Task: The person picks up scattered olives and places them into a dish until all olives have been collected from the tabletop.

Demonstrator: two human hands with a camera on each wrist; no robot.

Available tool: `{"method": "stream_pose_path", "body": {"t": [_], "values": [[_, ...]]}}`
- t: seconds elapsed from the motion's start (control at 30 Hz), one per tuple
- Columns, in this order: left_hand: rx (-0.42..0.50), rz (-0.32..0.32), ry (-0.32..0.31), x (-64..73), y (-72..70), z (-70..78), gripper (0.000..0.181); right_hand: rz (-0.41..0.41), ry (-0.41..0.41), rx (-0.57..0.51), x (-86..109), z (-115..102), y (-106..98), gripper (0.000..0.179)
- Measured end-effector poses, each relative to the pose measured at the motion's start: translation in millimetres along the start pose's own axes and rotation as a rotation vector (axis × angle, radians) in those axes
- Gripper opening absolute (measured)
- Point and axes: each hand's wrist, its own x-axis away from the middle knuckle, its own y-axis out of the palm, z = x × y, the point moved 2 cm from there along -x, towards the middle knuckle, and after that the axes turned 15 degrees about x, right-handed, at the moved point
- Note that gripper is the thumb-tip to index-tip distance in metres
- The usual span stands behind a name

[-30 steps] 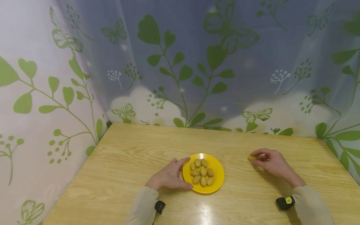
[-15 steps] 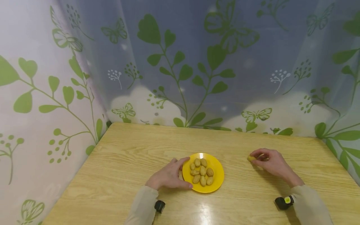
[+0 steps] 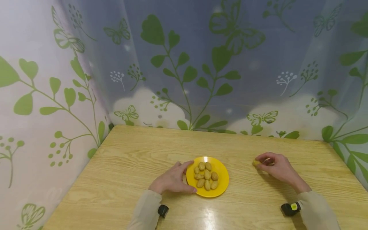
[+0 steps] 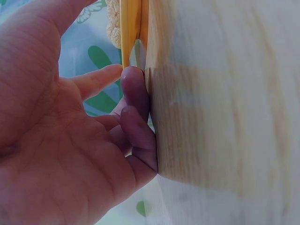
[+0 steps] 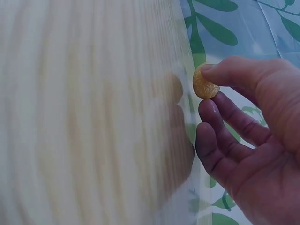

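In the head view, a round yellow plate (image 3: 222, 185) stands on the table, bearing several tan peanuts (image 3: 207, 174) in their shells. My left hand (image 3: 172, 179) holds the plate at its left side, thumb along the near rim and index finger at the far rim. Seen from the left wrist, the hand (image 4: 79, 131) has fingertips right at the plate's edge (image 4: 125, 33), with the other fingers bent low by the tabletop. Off to the right, my right hand (image 3: 277, 166) pinches a single peanut (image 3: 256, 163). The right wrist view shows that peanut (image 5: 205, 84) between thumb and fingertips, close over the table.
The wooden table (image 3: 138, 143) reaches back to a printed curtain (image 3: 189, 73) with leaves and butterflies, which also lines the left side. A black wrist camera (image 3: 163, 211) sits by the left sleeve, another wrist camera (image 3: 290, 209) by the right.
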Motion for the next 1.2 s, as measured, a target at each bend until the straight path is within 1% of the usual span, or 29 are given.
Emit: {"method": "stream_pose_path", "body": {"t": [0.17, 0.4, 0.57, 0.87, 1.07, 1.2], "values": [[0.006, -0.005, 0.001, -0.1, -0.5, 0.3, 0.106, -0.007, -0.005, -0.043, 1.2, -5, 2, 0.023], [0.001, -0.008, -0.017, -1.7, -0.1, -2.8, 0.106, 0.015, -0.038, -0.044, 1.2, -13, 5, 0.022], [-0.002, -0.006, -0.009, -2.2, -0.5, -3.1, 0.106, 0.023, -0.051, -0.050, -0.2, -20, 8, 0.022], [-0.002, -0.004, -0.010, -0.8, -0.4, -1.3, 0.106, 0.009, -0.065, -0.089, -2.5, -34, 15, 0.021], [-0.010, -0.005, 0.004, 0.7, -0.9, 2.0, 0.106, 0.018, -0.106, -0.079, -1.7, -44, 20, 0.020], [-0.006, -0.006, 0.000, 1.3, -0.7, 3.2, 0.106, 0.021, -0.134, -0.078, -2.2, -49, 23, 0.020]]}}
